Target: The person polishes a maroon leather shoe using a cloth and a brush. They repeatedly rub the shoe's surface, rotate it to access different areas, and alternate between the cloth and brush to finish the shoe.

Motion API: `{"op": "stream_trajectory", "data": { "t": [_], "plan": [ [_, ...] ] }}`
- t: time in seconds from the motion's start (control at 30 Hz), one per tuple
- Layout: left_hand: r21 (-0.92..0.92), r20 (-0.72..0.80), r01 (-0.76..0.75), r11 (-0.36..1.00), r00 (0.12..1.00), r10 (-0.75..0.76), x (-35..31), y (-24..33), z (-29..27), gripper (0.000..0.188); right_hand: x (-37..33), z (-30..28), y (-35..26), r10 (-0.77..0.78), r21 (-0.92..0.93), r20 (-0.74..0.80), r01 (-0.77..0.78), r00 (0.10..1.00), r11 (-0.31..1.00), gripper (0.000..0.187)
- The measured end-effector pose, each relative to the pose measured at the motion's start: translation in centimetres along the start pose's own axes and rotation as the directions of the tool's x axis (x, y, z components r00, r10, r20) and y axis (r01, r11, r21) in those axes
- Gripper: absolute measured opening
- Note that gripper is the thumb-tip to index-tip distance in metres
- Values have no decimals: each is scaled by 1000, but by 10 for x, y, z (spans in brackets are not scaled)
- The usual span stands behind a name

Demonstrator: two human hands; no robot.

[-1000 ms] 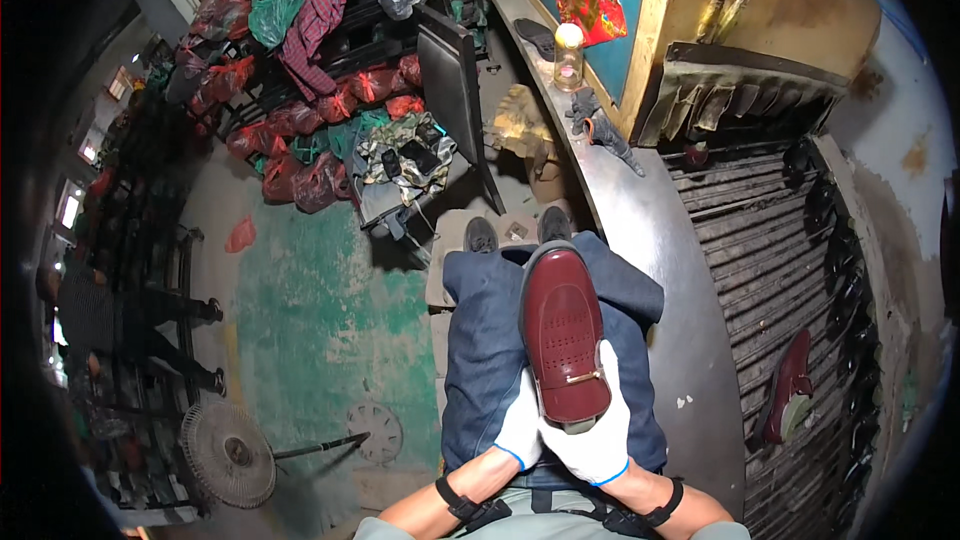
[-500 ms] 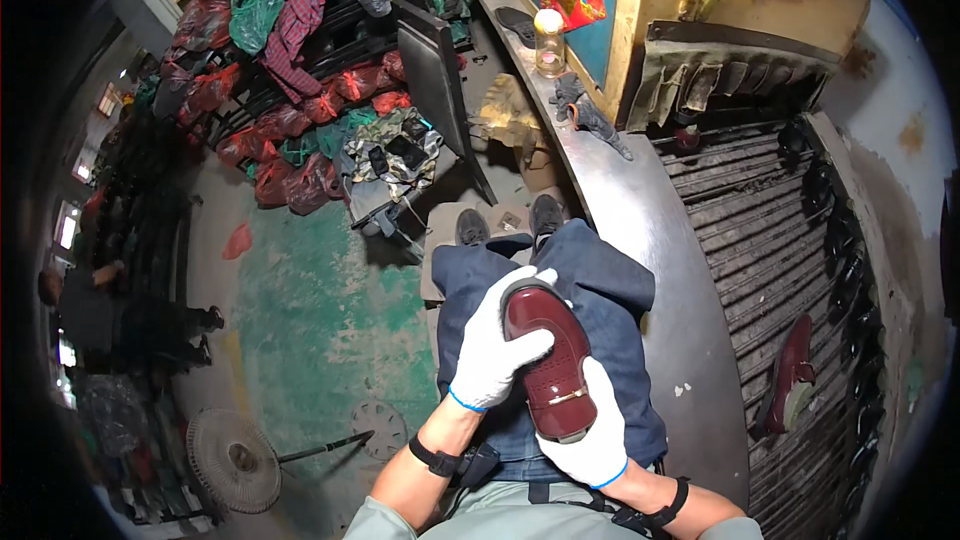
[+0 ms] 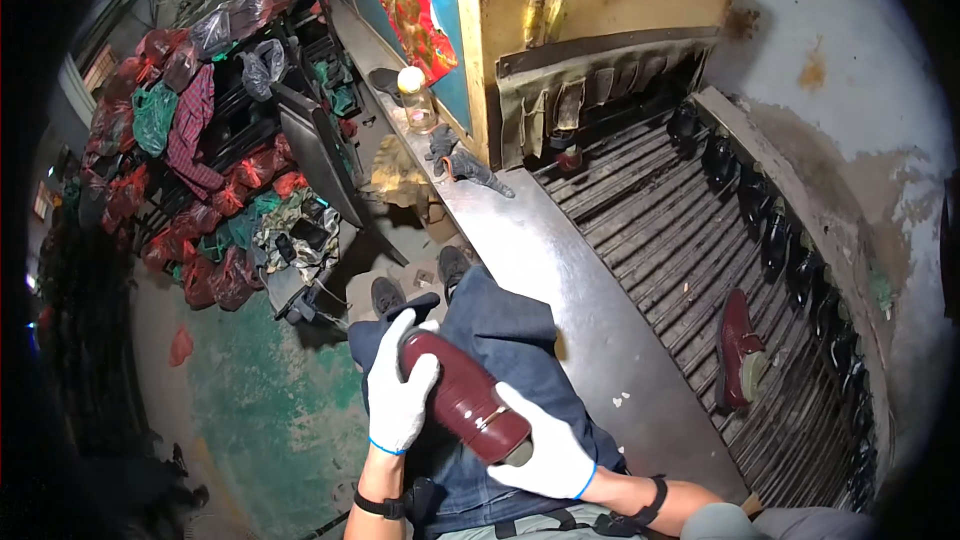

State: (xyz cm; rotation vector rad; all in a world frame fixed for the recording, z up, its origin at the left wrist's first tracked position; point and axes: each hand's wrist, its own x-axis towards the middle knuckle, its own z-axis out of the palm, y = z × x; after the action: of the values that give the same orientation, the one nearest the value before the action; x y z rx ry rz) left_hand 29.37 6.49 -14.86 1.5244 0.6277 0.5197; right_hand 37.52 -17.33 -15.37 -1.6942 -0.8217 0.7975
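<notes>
A glossy dark red leather shoe [image 3: 462, 387] lies between my hands over my lap, its upper facing me and a small metal trim across it. My left hand [image 3: 398, 385], in a white glove with a blue cuff edge, grips the toe end with the thumb on top. At the other end my right hand [image 3: 545, 452], gloved the same way, is wrapped round the side, thumb near the metal trim. The sole is mostly hidden beneath. On the slatted rack to my right rests another dark red shoe [image 3: 737, 348] with a pale green piece at one end.
Along my right runs a metal counter [image 3: 540, 260] bearing a grey glove [image 3: 470, 168] and a clear jar [image 3: 418, 112]. Several black shoes [image 3: 775, 240] line the far side of the rack. Bagged goods [image 3: 180, 230] crowd the shelves at left, beside a black panel [image 3: 325, 155].
My view has swung right, so the surroundings sit further left. The shoe remains in both hands and has turned, its toe end now pointing more to the left.
</notes>
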Motion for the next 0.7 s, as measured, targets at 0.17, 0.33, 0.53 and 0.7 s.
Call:
{"op": "stream_trajectory", "data": {
  "t": [0.17,0.33,0.53,0.7],
  "plan": [
    [-355,70,-44,934,995,74,4,-12,-3,89,32,-99,19,323,541,-181,-180,929,821,72],
    [-434,97,58,899,995,-17,-14,-53,-10,67,80,-254,127,444,391,-543,-253,713,885,34],
    [-529,127,146,836,988,-92,-19,-76,-11,59,56,-345,241,52,-186,-921,-553,386,812,35],
    [-561,96,180,808,984,-153,-4,-67,-5,53,169,-216,143,-473,-595,-699,-68,537,801,67]
  ]
}}
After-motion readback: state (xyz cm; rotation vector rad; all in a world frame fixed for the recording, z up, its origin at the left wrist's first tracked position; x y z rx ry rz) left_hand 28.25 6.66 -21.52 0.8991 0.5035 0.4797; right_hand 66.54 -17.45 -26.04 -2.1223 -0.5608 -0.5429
